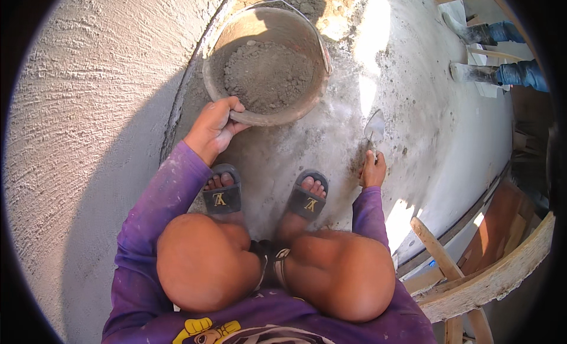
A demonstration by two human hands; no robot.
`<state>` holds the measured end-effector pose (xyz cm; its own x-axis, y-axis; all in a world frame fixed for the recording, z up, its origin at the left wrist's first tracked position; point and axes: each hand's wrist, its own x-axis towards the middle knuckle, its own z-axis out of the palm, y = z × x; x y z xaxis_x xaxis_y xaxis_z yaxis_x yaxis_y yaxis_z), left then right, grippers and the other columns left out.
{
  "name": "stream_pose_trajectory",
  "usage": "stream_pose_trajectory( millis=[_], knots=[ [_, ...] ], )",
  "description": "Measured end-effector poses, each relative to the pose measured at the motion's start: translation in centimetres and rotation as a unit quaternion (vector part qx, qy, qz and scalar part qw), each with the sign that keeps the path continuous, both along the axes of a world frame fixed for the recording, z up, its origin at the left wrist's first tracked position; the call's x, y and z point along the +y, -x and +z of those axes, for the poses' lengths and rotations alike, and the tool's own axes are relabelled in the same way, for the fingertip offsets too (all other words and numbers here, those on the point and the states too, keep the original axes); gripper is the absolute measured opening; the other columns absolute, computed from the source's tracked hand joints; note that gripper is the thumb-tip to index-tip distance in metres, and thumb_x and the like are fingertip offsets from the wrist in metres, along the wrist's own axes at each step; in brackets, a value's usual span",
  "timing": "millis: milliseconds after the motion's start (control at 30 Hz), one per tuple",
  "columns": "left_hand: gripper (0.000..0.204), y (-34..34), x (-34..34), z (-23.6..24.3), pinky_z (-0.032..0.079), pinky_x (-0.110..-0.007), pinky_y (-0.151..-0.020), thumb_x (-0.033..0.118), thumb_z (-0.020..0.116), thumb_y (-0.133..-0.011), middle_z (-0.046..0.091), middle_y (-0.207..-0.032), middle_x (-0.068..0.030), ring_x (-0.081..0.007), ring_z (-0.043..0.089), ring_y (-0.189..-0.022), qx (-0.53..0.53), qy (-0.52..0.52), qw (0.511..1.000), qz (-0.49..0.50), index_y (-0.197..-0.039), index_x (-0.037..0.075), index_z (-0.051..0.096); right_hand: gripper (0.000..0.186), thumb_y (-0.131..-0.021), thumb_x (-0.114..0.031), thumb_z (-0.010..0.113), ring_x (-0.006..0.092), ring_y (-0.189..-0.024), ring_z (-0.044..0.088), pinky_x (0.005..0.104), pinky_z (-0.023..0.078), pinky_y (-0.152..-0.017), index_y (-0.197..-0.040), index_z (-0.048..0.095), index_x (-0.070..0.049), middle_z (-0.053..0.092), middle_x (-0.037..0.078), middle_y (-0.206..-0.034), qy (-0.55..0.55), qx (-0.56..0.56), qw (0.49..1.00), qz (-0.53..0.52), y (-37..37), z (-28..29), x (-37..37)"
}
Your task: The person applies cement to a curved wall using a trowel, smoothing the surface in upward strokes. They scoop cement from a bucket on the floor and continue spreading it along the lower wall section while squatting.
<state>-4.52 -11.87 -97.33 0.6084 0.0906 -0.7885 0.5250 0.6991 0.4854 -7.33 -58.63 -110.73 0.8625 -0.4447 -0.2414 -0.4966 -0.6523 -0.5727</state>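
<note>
My left hand (216, 130) grips the near rim of a bucket (277, 118), thumb and fingers closed over its edge. Grey mortar mix (269, 75), crumbly on top, lies inside the bucket. The wire handle (322, 48) of the bucket rests against its far and right side. In my right hand (372, 169) is a pointing trowel (375, 126), held by its handle with the blade pointing away from me, low over the concrete floor. Whether the blade touches the floor I cannot tell. The trowel is to the right of the bucket, apart from it.
A rough plastered wall (112, 96) rises on the left. My sandalled feet (308, 193) stand on the dusty floor (413, 107) below the bucket. Wooden framing (490, 285) fills the lower right. At the upper right, another person's boots (475, 73) stand near wooden pieces.
</note>
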Motion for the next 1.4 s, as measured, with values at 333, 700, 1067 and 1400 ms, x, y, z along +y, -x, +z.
stream_pose_trajectory(
  millis=[333, 700, 1067, 1400],
  knots=[
    [0.006, -11.9, -6.8, 0.7, 0.062, -0.048, -0.101, -0.002, 0.059, -0.094, 0.057, -0.105, -0.0134, -0.0285, 0.066, -0.101, -0.064, 0.027, 0.992, -0.105, -0.099, -0.006, 0.059, 0.034, -0.103, -0.038, 0.059, 0.0337, -0.064, 0.064, 0.0453, 0.051, -0.062, -0.118, 0.066, -0.008, 0.069, 0.019, -0.087, 0.076, 0.024, 0.991, -0.103, 7.9, 1.7, 2.4],
    [0.004, -16.7, -10.0, -5.0, 0.066, -0.048, -0.089, 0.0, 0.059, -0.091, 0.058, -0.095, -0.0095, -0.0258, 0.069, -0.089, -0.046, 0.062, 0.975, -0.209, -0.094, -0.002, 0.06, 0.036, -0.103, -0.038, 0.061, 0.0349, -0.069, 0.068, 0.0452, 0.054, -0.062, -0.125, 0.068, -0.009, 0.072, 0.02, -0.088, -0.041, 0.035, 0.971, -0.233, 5.3, 6.1, -0.3],
    [0.005, -6.9, -0.9, 3.8, 0.068, -0.047, -0.091, -0.004, 0.055, -0.093, 0.063, -0.098, -0.0144, -0.0291, 0.072, -0.092, 0.0, 0.012, 0.988, -0.154, -0.098, -0.006, 0.057, 0.037, -0.099, -0.04, 0.063, 0.0461, -0.105, 0.069, 0.0487, 0.054, -0.093, -0.123, 0.073, -0.013, 0.073, 0.026, -0.108, -0.009, 0.043, 0.997, 0.07, -3.0, 6.7, 4.3],
    [0.017, -1.1, 4.0, 9.8, 0.067, -0.048, -0.093, -0.004, 0.056, -0.089, 0.067, -0.102, -0.0219, -0.0352, 0.074, -0.095, 0.0, -0.069, 0.997, -0.035, -0.105, -0.012, 0.054, 0.045, -0.1, -0.045, 0.059, 0.0454, -0.105, 0.07, 0.0504, 0.055, -0.091, -0.119, 0.073, -0.006, 0.075, 0.024, -0.109, 0.034, 0.052, 0.992, -0.11, -4.6, 4.3, -8.3]
  ],
)
